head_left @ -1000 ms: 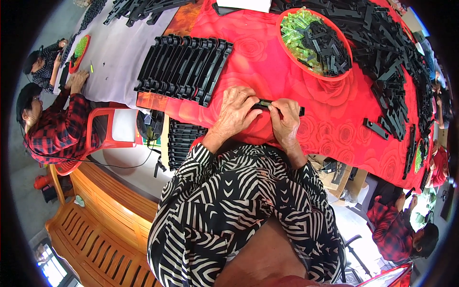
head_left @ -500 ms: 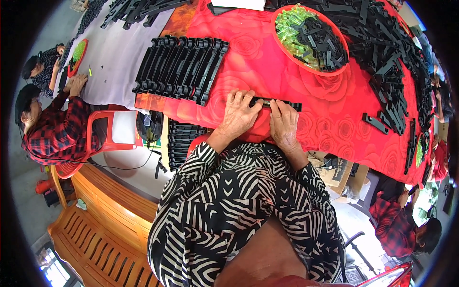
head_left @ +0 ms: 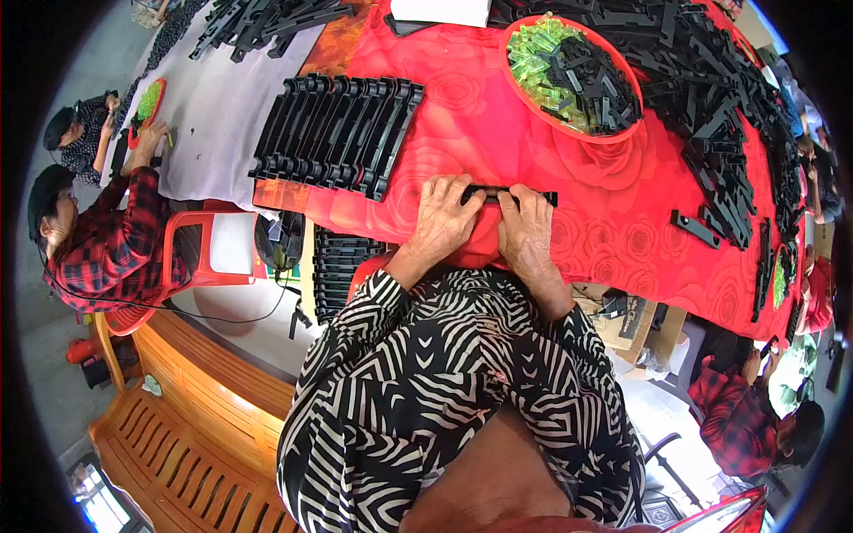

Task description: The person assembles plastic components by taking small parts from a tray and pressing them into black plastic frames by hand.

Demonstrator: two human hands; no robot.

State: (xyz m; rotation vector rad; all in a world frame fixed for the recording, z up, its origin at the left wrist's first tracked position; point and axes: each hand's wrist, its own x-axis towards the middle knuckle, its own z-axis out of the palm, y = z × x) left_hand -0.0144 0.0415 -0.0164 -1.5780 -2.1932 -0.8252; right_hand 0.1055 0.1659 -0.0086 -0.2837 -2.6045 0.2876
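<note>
A long black plastic strip-shaped part [head_left: 491, 197] lies across the near edge of the red tablecloth, partly under my fingers. My left hand [head_left: 445, 213] is closed over its left portion, thumb pressed against it. On its right portion my right hand [head_left: 526, 222] presses with bent fingers, and the part's right end sticks out past them. The small gap between my thumbs shows the part's middle; its fine details cannot be made out. To the left lies a row of similar black parts [head_left: 338, 133], set side by side.
A red-rimmed basin [head_left: 633, 75] holds green-yellow translucent pieces and small black pieces. Loose black parts [head_left: 720, 169] heap along the right. A white sheet [head_left: 442, 11] lies at the far edge. People in checked shirts sit at left [head_left: 107, 235] and right [head_left: 733, 417]. A wooden bench [head_left: 191, 435] stands lower left.
My fingers have shifted slightly on the black part, which stays in nearly the same place. At left, the seated person's hand has moved toward the small red-rimmed container.
</note>
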